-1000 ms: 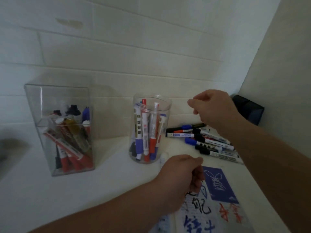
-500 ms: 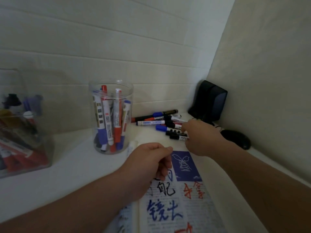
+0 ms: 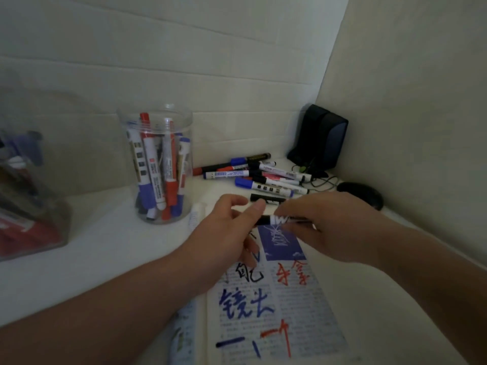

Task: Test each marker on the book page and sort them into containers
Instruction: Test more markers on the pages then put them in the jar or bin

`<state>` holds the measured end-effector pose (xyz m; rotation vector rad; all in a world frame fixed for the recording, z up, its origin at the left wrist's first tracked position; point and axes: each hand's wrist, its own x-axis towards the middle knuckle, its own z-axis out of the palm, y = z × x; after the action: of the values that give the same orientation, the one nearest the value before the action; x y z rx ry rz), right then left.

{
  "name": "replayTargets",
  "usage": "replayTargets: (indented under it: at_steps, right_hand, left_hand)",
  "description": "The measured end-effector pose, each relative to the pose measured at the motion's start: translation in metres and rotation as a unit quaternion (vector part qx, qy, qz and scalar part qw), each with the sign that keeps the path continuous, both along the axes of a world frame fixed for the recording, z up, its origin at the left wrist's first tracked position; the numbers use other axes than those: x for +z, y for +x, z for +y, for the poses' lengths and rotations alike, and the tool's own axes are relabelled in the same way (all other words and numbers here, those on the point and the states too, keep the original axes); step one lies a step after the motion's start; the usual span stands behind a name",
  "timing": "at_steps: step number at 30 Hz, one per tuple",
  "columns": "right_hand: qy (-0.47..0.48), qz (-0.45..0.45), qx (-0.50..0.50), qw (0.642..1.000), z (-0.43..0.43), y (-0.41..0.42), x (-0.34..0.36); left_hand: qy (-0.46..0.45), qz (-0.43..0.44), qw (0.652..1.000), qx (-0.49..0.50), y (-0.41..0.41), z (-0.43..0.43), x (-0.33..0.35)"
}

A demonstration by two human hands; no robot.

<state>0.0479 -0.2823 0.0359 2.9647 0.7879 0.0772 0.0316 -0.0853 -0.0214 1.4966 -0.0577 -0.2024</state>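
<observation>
Marker (image 3: pixel 274 220), mid-frame above the book (image 3: pixel 266 299), sits pinched at both ends: my left hand (image 3: pixel 226 233) closed on its black cap, right hand (image 3: pixel 324 227) round the barrel, so I'd pull straight apart, tip kept off the page.
</observation>
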Motion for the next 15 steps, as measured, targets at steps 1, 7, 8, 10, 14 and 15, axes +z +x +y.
replayTargets:
  at_steps: [1,7,8,10,14,15]
  right_hand:
    - [0.007,0.009,0.013,1.000,0.002,-0.013,0.001]
    - [0.274,0.119,-0.046,0.953,-0.013,-0.041,0.000]
    - [0.346,0.136,-0.051,0.927,-0.017,-0.042,-0.001]
    - [0.551,0.192,-0.063,0.810,-0.021,-0.042,-0.007]
    - [0.713,0.286,-0.051,0.638,-0.007,-0.044,-0.029]
    - [0.692,0.291,-0.053,0.658,-0.003,-0.045,-0.035]
  left_hand:
    - [0.055,-0.025,0.998,-0.028,-0.002,-0.001,0.001]
    - [0.180,-0.120,0.974,-0.064,-0.010,-0.002,0.001]
    - [0.154,-0.107,0.981,-0.053,-0.010,-0.002,0.003]
    - [0.132,-0.094,0.986,-0.039,-0.011,-0.004,0.003]
    - [0.246,-0.177,0.951,-0.064,-0.017,-0.009,0.001]
    - [0.247,-0.193,0.946,-0.080,-0.020,-0.009,0.001]
